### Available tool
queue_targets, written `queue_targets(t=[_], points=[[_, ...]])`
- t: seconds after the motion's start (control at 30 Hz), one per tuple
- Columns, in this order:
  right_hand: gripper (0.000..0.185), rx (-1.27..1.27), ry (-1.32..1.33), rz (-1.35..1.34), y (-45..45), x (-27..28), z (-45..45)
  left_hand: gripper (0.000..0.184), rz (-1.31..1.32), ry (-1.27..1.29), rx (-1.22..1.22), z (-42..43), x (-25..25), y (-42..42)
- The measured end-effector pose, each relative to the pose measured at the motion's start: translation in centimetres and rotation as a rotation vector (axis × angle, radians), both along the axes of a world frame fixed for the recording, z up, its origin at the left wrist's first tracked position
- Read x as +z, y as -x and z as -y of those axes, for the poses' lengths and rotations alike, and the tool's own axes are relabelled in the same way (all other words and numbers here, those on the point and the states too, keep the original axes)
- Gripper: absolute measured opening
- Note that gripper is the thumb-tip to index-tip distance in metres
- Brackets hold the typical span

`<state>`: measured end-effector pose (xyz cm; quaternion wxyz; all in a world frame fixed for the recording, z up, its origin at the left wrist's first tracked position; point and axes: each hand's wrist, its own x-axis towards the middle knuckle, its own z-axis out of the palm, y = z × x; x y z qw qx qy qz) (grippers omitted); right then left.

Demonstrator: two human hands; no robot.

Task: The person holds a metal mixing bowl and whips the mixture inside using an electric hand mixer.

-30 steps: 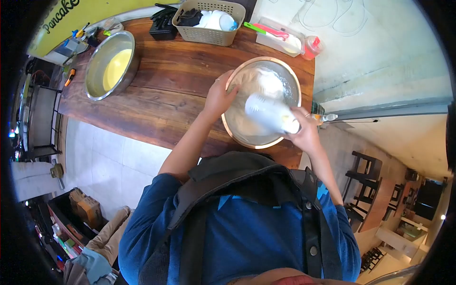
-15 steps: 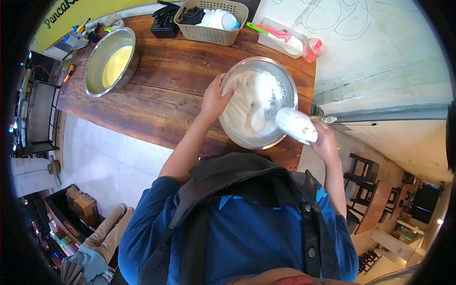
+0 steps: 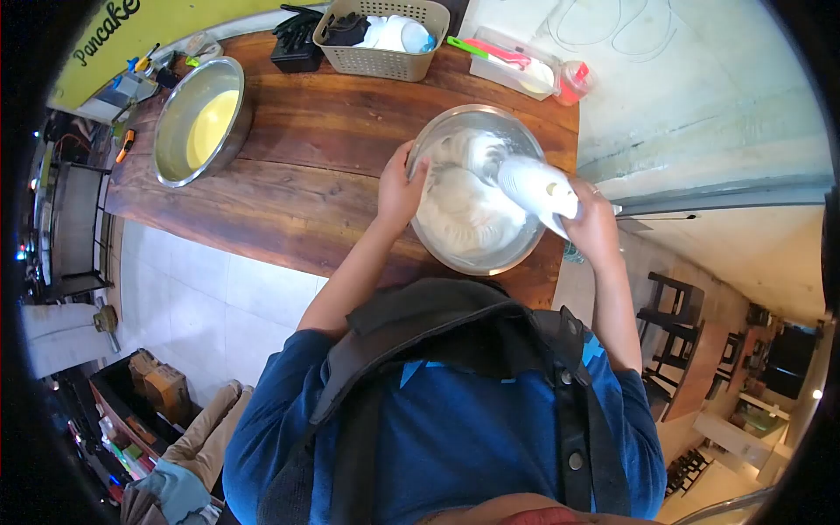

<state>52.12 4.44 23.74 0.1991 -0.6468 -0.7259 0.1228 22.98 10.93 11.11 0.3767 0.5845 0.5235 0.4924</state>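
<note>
In the head view a steel mixing bowl (image 3: 512, 261) stands near the table's right end. Inside it lies a white, foamy mixture (image 3: 459, 210) with swirl marks. My left hand (image 3: 403, 188) grips the bowl's left rim, thumb inside and fingers along the outer wall. My right hand (image 3: 595, 223) is closed around the handle of a white electric hand mixer (image 3: 535, 188). The mixer leans over the bowl's right side, its front end above the mixture. Its beaters are hidden or blurred in the foam.
A second steel bowl (image 3: 236, 144) with yellow batter (image 3: 212, 129) stands at the table's left. Along the back are a perforated basket (image 3: 381, 63), a black box with gloves (image 3: 296, 57), a clear container with spatulas (image 3: 516, 74) and a red-lidded jar (image 3: 573, 83). A wall borders the right.
My right hand has moved the mixer up and slightly left, toward the bowl's far side. My left hand stays on the rim. The view has shifted slightly.
</note>
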Motion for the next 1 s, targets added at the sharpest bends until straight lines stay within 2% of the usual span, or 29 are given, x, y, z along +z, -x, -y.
queue_targets(t=[0.03, 0.1, 0.13, 0.23, 0.3, 0.37, 0.43, 0.5, 0.53, 0.57, 0.63, 0.67, 0.77, 0.83, 0.87, 0.9, 0.97, 1.0], points=[[0.048, 0.004, -0.001, 0.003, -0.4, 0.3, 0.3, 0.033, 0.056, 0.038, 0.040, 0.1, -0.4, 0.2], [0.041, 0.103, 0.195, 0.072, -0.8, 1.2, 0.9, 0.033, 0.068, 0.069, 0.080, 0.2, -1.1, 0.4], [0.036, 0.119, 0.252, 0.023, -0.2, 2.1, 1.2, 0.033, 0.076, 0.100, 0.112, 0.2, -1.4, 0.4], [0.038, 0.229, 0.277, -0.088, 0.5, 1.4, 1.0, 0.032, 0.104, 0.099, 0.059, 0.6, -1.3, -0.8], [0.044, 0.224, 0.270, -0.159, 1.1, 0.0, 0.4, 0.032, 0.103, 0.118, 0.023, 1.0, -0.2, -1.7], [0.049, 0.152, 0.021, -0.159, 1.9, -1.0, -0.4, 0.032, 0.096, 0.130, -0.007, 1.1, -0.2, -1.8], [0.051, 0.097, -0.050, -0.153, 1.6, -1.1, -1.1, 0.030, 0.118, 0.088, -0.001, 1.0, -0.8, -1.3], [0.049, -0.044, 0.090, 0.014, 1.2, 0.4, -1.6, 0.029, 0.170, 0.091, 0.027, 1.1, -1.1, -0.4], [0.046, -0.005, 0.090, 0.058, 0.8, 1.0, -1.4, 0.029, 0.226, 0.096, 0.057, 1.0, -1.2, 0.0], [0.046, -0.003, 0.089, 0.059, 0.6, 1.5, -1.1, 0.029, 0.227, 0.095, 0.058, 0.8, -1.4, 0.3], [0.041, 0.044, 0.319, 0.088, 0.4, 2.2, -0.3, 0.029, 0.223, 0.108, 0.113, 0.5, -2.7, 0.5], [0.036, 0.081, 0.316, 0.001, 0.7, 2.2, 0.1, 0.029, 0.226, 0.110, 0.115, 0.4, -3.4, 0.4], [0.036, 0.138, 0.377, -0.044, 1.8, 1.8, 0.0, 0.033, 0.185, 0.156, 0.114, 0.8, -5.3, -0.6], [0.037, 0.141, 0.315, -0.093, 2.4, 0.0, -0.6, 0.040, 0.097, 0.138, 0.152, 1.8, -5.8, -1.8], [0.038, 0.088, 0.265, -0.122, 2.8, -0.9, -1.2, 0.050, 0.143, 0.199, 0.107, 2.0, -6.9, -2.0], [0.039, 0.035, 0.213, -0.149, 3.1, -1.7, -1.6, 0.050, 0.139, 0.198, 0.108, 2.4, -6.6, -2.0], [0.039, -0.033, 0.153, -0.120, 3.7, -2.5, -2.6, 0.060, -0.066, -0.001, 0.028, 3.9, -5.9, -1.7], [0.039, -0.109, 0.145, -0.134, 3.7, -2.6, -3.3, 0.071, -0.135, 0.085, -0.008, 4.5, -6.4, -1.2]])
